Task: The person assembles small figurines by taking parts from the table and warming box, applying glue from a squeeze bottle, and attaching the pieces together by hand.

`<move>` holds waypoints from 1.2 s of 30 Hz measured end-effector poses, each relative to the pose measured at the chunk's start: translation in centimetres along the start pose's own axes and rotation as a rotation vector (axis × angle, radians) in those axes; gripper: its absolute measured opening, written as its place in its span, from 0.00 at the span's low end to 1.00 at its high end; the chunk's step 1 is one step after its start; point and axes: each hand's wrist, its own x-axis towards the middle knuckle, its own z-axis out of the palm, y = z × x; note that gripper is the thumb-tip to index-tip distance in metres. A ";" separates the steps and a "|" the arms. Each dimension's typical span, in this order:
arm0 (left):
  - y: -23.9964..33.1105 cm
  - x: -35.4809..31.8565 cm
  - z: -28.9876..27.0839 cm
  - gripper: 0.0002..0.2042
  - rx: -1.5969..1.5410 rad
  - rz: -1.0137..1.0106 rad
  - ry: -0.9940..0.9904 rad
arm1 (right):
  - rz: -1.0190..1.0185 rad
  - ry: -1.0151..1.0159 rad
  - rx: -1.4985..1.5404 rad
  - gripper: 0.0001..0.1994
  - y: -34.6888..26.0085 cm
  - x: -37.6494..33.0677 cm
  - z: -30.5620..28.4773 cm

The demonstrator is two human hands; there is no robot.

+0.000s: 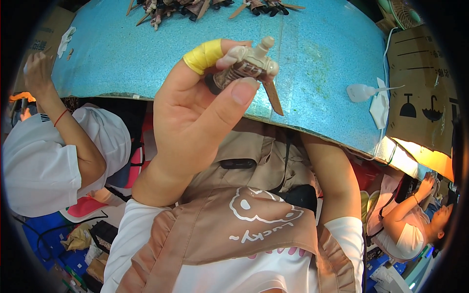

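Note:
My left hand [195,115] is raised over the near edge of the blue table, its thumb and fingers closed around a small figurine [246,68]. Yellow tape is wrapped around one of its fingers. The figurine has a cream head and shoulders, a brown patterned body and a dark lower end. A flat brown blade-shaped piece [273,97] sticks out from its side, pointing down. My right forearm [330,166] passes below the table edge, and the table hides that hand.
Several similar figurines [190,7] lie in a heap at the table's [317,44] far edge. On its right are a white squeeze bottle [360,92], a white tissue [379,110] and a cardboard box [420,93]. Co-workers sit at left [63,141] and right [403,219].

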 end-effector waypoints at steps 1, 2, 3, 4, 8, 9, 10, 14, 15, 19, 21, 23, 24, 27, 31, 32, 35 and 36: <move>0.0 0.0 0.0 0.19 0.006 0.004 0.000 | -0.001 -0.004 0.006 0.16 -0.3 -0.4 0.5; 0.0 -0.1 0.1 0.19 0.012 0.009 0.000 | -0.002 -0.007 0.012 0.16 -0.5 -0.3 0.8; 0.1 -0.1 0.1 0.19 0.013 0.009 -0.002 | -0.003 -0.011 0.018 0.17 -0.5 -0.4 0.8; 0.1 -0.1 0.2 0.19 0.019 0.014 0.000 | -0.001 -0.014 0.023 0.17 -0.9 -0.4 1.4; 0.2 -0.1 0.2 0.18 0.046 0.033 -0.012 | 0.015 -0.020 0.048 0.17 -4.1 -1.3 3.7; 0.1 -0.2 0.0 0.18 0.041 0.027 -0.022 | 0.024 -0.021 0.056 0.17 -9.0 -2.5 6.7; 0.4 -0.3 -0.1 0.18 0.035 0.016 -0.022 | 0.031 -0.021 0.067 0.17 -9.6 -3.0 7.2; 0.8 -0.7 0.2 0.16 -0.004 -0.001 -0.047 | 0.093 0.021 0.130 0.17 -10.3 -1.3 8.4; 1.0 -0.9 0.4 0.16 -0.003 -0.010 -0.076 | 0.110 0.041 0.145 0.17 -10.1 -1.7 8.6; 1.1 -1.2 1.4 0.16 -0.059 0.064 -0.075 | 0.410 -0.068 0.145 0.18 -7.5 -2.3 10.1; 1.3 -1.8 1.7 0.16 -0.079 0.057 -0.015 | 0.492 0.044 0.082 0.18 -6.3 -3.3 10.3; 1.6 -2.1 1.8 0.16 -0.080 0.069 -0.088 | 0.483 0.056 0.063 0.18 -7.6 -4.5 10.2; 1.6 -2.2 2.2 0.16 -0.049 0.061 -0.087 | 0.472 0.056 0.048 0.18 -7.6 -5.5 9.9; 1.9 -2.5 4.0 0.16 -0.019 0.080 -0.095 | 0.422 0.044 0.004 0.18 -8.1 -6.6 8.7; 1.9 -2.9 5.2 0.17 -0.017 0.097 -0.120 | 0.308 -0.006 -0.066 0.19 -8.9 -7.3 7.6; 1.8 -3.1 5.3 0.17 -0.049 0.062 -0.112 | 0.272 -0.019 -0.085 0.19 -9.4 -7.4 7.5; 1.9 -3.1 5.4 0.18 -0.104 0.013 -0.054 | 0.163 -0.069 -0.138 0.19 -10.1 -7.9 6.9; 1.7 -2.9 5.0 0.19 -0.096 0.014 -0.077 | 0.128 -0.087 -0.153 0.19 -10.3 -7.3 6.7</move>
